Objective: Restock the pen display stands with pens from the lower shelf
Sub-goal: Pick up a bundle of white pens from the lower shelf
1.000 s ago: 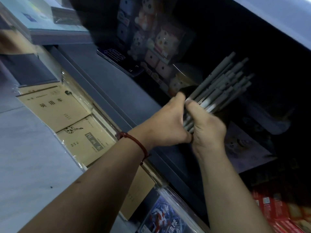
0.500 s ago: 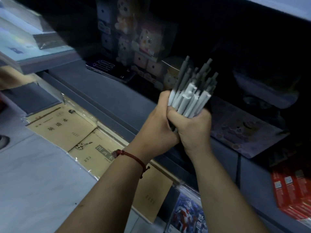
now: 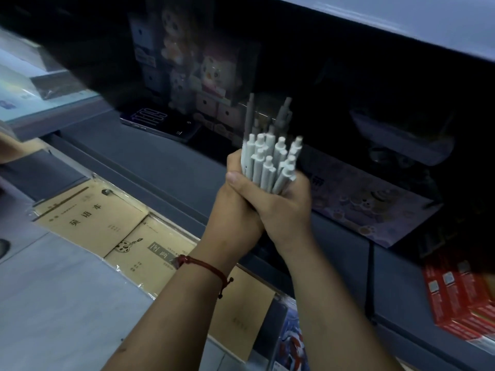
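Presently the left hand (image 3: 235, 212) and right hand (image 3: 286, 210) are clenching one bundle of pens (image 3: 270, 162) together, fingers (image 3: 233, 162) wrapping its lower end, its long axis standing upright, clicker ends rising above both hands, before the lower shelf (image 3: 160, 162).

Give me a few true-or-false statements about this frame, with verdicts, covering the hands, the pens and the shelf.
1. The left hand and right hand both grip the bundle of pens. True.
2. The bundle is held horizontally. False: it stands upright, push-button ends up.
3. A red bracelet sits on the left wrist. True.
4. The right hand holds a phone. False: the phone lies on the shelf behind the pens.
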`<state>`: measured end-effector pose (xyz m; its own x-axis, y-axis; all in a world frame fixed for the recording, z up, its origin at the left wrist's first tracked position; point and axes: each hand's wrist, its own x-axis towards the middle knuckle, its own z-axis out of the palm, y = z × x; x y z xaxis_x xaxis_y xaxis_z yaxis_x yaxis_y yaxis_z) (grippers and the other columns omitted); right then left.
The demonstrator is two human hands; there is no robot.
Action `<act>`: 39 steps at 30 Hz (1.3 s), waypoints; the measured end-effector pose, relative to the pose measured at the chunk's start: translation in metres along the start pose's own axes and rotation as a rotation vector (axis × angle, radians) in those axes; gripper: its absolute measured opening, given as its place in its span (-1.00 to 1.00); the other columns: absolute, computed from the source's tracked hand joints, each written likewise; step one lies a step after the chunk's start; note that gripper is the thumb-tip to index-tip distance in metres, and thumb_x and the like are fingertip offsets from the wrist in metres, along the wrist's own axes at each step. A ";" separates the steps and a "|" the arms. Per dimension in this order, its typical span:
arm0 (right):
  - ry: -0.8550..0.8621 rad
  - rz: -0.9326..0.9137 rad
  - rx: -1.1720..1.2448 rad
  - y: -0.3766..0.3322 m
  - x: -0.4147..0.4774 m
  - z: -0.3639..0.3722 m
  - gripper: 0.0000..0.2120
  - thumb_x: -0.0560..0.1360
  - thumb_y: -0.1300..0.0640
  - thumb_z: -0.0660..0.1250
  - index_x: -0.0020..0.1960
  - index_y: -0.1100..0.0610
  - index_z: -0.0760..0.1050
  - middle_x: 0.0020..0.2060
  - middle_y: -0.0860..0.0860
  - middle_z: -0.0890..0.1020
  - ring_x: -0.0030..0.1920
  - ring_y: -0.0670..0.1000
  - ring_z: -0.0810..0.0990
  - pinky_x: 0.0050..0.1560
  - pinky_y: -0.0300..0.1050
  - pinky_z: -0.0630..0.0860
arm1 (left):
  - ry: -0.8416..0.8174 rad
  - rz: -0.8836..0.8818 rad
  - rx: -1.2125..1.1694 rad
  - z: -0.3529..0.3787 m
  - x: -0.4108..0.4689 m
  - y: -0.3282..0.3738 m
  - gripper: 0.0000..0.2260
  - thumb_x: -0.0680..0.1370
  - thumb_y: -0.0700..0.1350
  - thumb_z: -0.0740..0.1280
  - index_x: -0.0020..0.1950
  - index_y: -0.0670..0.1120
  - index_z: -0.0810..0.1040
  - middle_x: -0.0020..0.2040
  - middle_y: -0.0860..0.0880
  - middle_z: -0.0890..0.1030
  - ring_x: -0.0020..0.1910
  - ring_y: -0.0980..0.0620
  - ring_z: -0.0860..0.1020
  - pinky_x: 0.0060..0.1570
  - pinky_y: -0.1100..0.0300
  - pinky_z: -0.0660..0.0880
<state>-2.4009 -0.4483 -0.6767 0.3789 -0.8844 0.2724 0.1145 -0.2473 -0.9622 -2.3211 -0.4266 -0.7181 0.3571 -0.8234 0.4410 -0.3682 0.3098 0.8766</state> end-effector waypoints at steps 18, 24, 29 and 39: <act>-0.008 0.100 -0.038 -0.001 0.003 -0.017 -0.80 0.43 0.35 0.52 -0.16 0.05 0.71 -0.21 0.05 0.75 -0.11 0.02 0.75 -0.04 0.09 0.70 | -0.179 0.005 -0.232 -0.018 0.007 -0.003 -0.22 0.37 -0.45 0.55 0.43 -0.07 0.22 0.16 0.22 0.57 0.12 0.12 0.63 -0.04 0.14 0.64; -0.091 0.135 0.016 -0.001 0.004 -0.028 -0.77 0.47 0.32 0.50 -0.09 -0.02 0.71 -0.14 -0.02 0.77 -0.04 -0.02 0.75 0.00 -0.12 0.67 | -0.142 0.046 -0.231 -0.005 0.009 -0.001 -0.34 0.40 -0.41 0.54 0.34 -0.11 0.26 -0.03 0.28 0.55 -0.03 0.17 0.63 -0.14 0.25 0.58; -0.194 0.195 0.028 -0.004 0.004 -0.033 -0.87 0.29 0.06 0.56 -0.16 -0.07 0.73 -0.16 -0.01 0.76 -0.04 -0.02 0.74 0.01 -0.08 0.66 | -0.061 0.017 -0.249 0.014 0.007 -0.006 -0.47 0.43 -0.29 0.53 0.24 -0.10 0.30 -0.01 0.01 0.59 -0.07 0.02 0.65 -0.24 0.07 0.63; -0.156 0.143 -0.422 -0.003 0.006 -0.020 -0.50 0.27 -0.41 0.49 0.09 -0.17 0.67 -0.02 -0.21 0.73 0.03 -0.22 0.69 0.10 -0.05 0.66 | 0.193 0.086 -0.232 0.016 0.004 -0.007 -0.74 0.60 -0.22 0.39 0.18 -0.17 0.36 -0.10 0.04 0.57 -0.15 0.01 0.60 -0.18 0.02 0.57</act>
<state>-2.4179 -0.4607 -0.6727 0.5011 -0.8592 0.1037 -0.3199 -0.2953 -0.9003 -2.3310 -0.4394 -0.7256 0.4977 -0.6908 0.5245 -0.2061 0.4932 0.8452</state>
